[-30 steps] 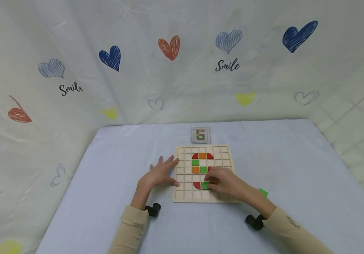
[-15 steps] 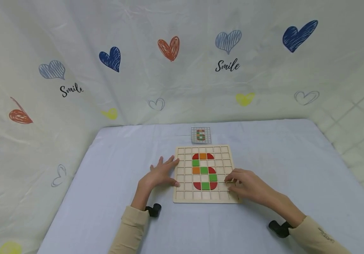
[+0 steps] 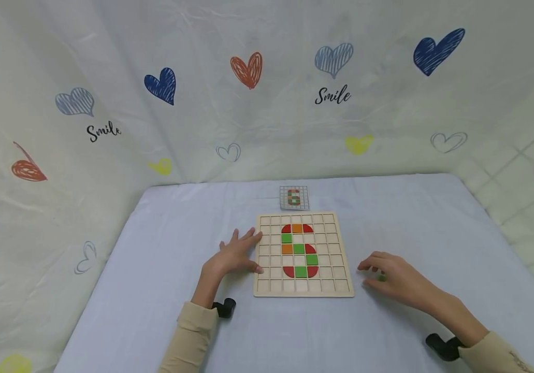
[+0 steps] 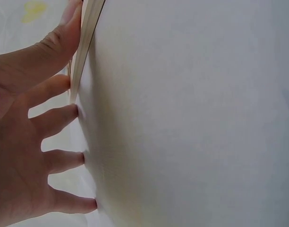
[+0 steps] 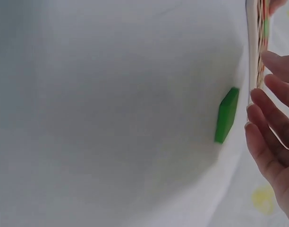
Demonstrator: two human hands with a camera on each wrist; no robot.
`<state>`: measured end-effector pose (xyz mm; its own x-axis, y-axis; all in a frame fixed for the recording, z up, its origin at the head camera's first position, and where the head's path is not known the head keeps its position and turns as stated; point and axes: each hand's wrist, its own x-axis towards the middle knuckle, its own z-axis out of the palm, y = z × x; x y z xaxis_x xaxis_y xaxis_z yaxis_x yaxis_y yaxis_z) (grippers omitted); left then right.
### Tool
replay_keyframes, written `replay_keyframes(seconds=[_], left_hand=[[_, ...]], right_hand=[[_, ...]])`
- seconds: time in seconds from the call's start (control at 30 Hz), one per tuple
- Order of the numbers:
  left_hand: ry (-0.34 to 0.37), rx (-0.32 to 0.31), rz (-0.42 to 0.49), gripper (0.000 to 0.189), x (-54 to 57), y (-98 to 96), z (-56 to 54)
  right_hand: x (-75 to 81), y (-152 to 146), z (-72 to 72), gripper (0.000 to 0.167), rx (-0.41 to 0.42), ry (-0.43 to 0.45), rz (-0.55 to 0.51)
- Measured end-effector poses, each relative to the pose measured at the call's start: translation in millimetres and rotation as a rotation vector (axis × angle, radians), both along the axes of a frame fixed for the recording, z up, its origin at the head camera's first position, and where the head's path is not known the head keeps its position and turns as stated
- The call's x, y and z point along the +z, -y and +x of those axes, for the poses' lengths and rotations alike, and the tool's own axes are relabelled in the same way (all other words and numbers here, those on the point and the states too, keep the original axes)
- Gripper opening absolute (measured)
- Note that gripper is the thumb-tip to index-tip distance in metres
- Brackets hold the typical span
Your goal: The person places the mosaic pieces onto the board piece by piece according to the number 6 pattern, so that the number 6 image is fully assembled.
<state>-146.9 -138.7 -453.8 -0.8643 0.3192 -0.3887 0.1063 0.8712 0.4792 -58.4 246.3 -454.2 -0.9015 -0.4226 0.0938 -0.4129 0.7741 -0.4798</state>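
A square wooden grid board (image 3: 267, 289) lies on the table, with red, orange and green tiles (image 3: 301, 272) set in several of its cells. My left hand (image 3: 234, 257) rests at the board's left edge, fingers spread; in the left wrist view its thumb (image 4: 59, 45) lies against the board's side. To the right of the board, my right hand (image 3: 397, 277) hovers with loosely bent fingers and nothing between them. A loose green block (image 5: 227, 116) lies on the cloth beneath that hand, mostly hidden by it in the head view.
Behind the board stands a small pattern card (image 3: 294, 198) showing a similar coloured figure on a grid. White cloth (image 3: 192, 217) covers the table. A white curtain printed with hearts (image 3: 248, 119) hangs at the back and sides.
My right hand has lifted off the board's tiles and moved right, past the board's edge to over the loose green block. The tiles on the lower right show fully. The left hand stays put.
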Motion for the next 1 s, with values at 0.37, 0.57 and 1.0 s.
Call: replay_keyframes(seconds=[0.37,0.57,1.0], left_hand=[[-0.008,-0.008,0.005,0.1,0.6,-0.1,-0.9],[-0.005,-0.011,0.002,0.101,-0.8,0.4,-0.2],[0.002,-0.012,-0.001,0.1,-1.8,0.2,-0.6]], right_hand=[[-8.6,-25,11.5,0.029,-0.045,-0.054,0.086],[-11.8,-29,14.8,0.028,-0.101,-0.049,0.172],[-11.0,-27,10.1,0.03,-0.119,0.114,0.01]])
